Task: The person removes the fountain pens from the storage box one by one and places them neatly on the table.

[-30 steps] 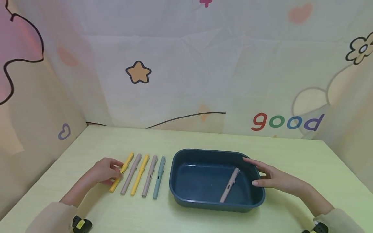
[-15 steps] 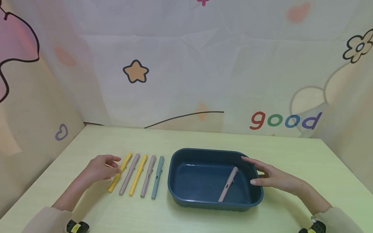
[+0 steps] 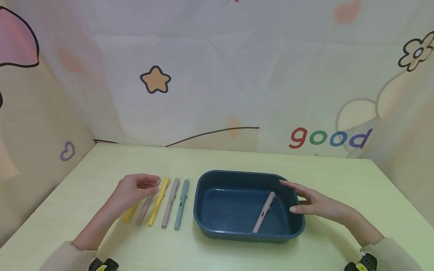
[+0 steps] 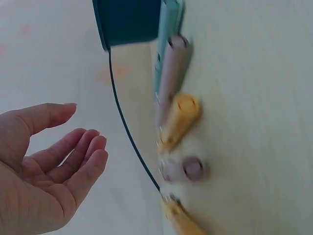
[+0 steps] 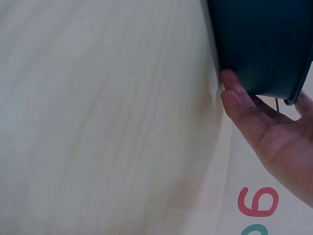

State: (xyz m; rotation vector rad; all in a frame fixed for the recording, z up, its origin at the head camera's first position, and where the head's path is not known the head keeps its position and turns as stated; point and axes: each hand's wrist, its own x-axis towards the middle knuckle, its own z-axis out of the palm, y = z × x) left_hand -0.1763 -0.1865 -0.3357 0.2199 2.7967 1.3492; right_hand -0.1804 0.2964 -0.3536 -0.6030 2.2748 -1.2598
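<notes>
In the head view my left hand [image 3: 137, 192] is over the left end of a row of pens, its fingers partly covering a yellow pen [image 3: 130, 213] and a grey-mauve pen [image 3: 145, 209]. The left wrist view shows this hand [image 4: 58, 166] with thumb and fingers apart and nothing between them. Farther right in the row lie another yellow pen [image 3: 158, 203], a second mauve pen [image 3: 170, 203] and a teal pen [image 3: 182, 204]. My right hand [image 3: 322, 205] holds the right side of a dark blue plastic basin [image 3: 247, 237], thumb over the rim, other fingers against the outer wall [image 5: 254, 44]. One mauve pen [image 3: 264, 212] lies inside.
The pens and basin sit on a pale wood-grain table [image 3: 152, 252]. A printed cloth backdrop [image 3: 210, 75] rises behind it and along both sides. Black wrist devices [image 3: 103, 264] sit at both sleeve cuffs.
My left hand has come away from the leftmost yellow pen and moved right, over the neighbouring mauve pen. The right hand stays at the basin. The head view has shifted slightly.
</notes>
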